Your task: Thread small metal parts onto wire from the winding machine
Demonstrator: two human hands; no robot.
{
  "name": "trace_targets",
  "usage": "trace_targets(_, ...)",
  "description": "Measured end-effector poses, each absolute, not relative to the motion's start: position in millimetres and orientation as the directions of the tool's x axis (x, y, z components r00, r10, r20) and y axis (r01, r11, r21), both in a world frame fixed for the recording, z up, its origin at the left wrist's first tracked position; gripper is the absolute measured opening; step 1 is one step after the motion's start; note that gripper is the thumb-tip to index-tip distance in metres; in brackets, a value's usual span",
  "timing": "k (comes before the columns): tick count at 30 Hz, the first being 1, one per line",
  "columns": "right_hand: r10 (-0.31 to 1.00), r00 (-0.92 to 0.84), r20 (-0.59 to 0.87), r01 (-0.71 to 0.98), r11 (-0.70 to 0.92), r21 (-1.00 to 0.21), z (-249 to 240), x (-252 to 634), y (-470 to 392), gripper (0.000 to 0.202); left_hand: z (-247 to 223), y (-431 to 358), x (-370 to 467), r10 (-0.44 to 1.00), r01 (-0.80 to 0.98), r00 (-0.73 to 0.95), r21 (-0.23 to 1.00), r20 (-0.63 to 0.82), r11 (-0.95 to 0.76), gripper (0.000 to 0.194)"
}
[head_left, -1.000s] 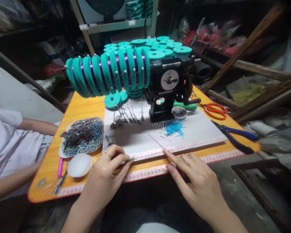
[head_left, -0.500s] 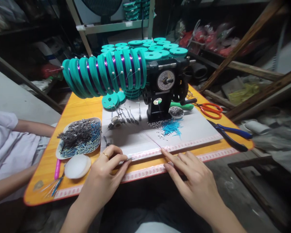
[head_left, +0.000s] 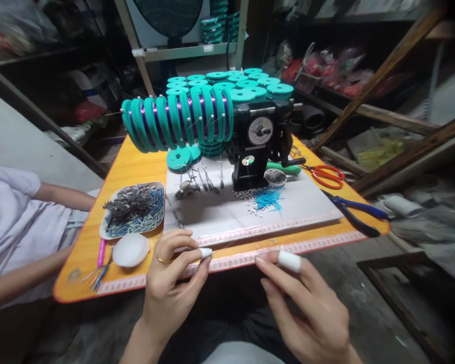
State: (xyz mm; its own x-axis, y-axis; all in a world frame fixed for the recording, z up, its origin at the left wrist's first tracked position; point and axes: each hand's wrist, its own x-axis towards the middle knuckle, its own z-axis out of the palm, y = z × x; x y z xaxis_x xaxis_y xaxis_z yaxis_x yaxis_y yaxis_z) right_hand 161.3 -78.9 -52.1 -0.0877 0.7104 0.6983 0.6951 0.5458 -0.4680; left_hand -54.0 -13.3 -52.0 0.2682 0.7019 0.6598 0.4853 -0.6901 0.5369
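Observation:
My left hand point(head_left: 178, 273) is closed in a pinch, thumb against a forefinger with white tape on its tip, over the tape measure point(head_left: 235, 260) along the table's front edge. Whatever lies in the pinch is too small to make out. My right hand point(head_left: 307, 303) hovers at the same edge, fingers bent, thumb and forefinger a little apart; another finger wears a white wrap. A white board point(head_left: 212, 217) lies beyond, with a second measuring strip point(head_left: 258, 230) on its front edge. On it stands a black winding machine point(head_left: 250, 167) carrying a row of turquoise spools point(head_left: 178, 119) with purple line.
A tray of lead weights and small tubes point(head_left: 134, 207) and a white round lid point(head_left: 131, 250) sit left. Blue tubes point(head_left: 267, 198), orange scissors point(head_left: 328, 177) and blue-handled pliers point(head_left: 360, 207) lie right. More spools point(head_left: 246, 83) stand behind. A co-worker's arm point(head_left: 64, 197) is at left.
Both hands have drawn back from the board's front strip towards me, to the table-edge tape measure. My right thumb and forefinger remain apart. The view has shifted slightly.

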Motion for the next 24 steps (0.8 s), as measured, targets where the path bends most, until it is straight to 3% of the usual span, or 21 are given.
trace_targets(5, 0.701, -0.184, 0.689, 0.58, 0.643, -0.5, -50, 132, -66, 0.039, -60, -37, -54, 0.722, 0.49, 0.152, 0.582, 0.675, -0.648, 0.023)
trace_targets(15, 0.704, -0.12, 0.7, 0.565, 0.629, -0.535, -55, 109, -71, 0.014, -69, -60, -59, 0.837, 0.358, 0.047, 0.773, 0.545, -0.523, 0.016)
trace_targets(17, 0.713, -0.129, 0.689, 0.548, 0.631, -0.55, -53, 108, -73, 0.012, -70, -64, -56, 0.9, 0.255, 0.041, 0.866, 0.434, -0.429, 0.015)
trace_targets(20, 0.731, -0.152, 0.665, 0.519, 0.632, -0.576, -53, 106, -77, 0.012, -75, -70, -49, 0.991, -0.037, 0.033, 0.991, 0.129, -0.128, 0.008)
trace_targets(22, 0.742, -0.162, 0.651, 0.512, 0.627, -0.587, -53, 106, -79, 0.012, -78, -72, -43, 0.997, -0.249, 0.06, 0.966, -0.058, 0.071, 0.008)
trace_targets(24, 0.753, -0.171, 0.635, 0.512, 0.619, -0.595, -54, 106, -81, 0.011, -79, -73, -38, 0.987, -0.376, 0.075, 0.912, -0.143, 0.161, 0.015)
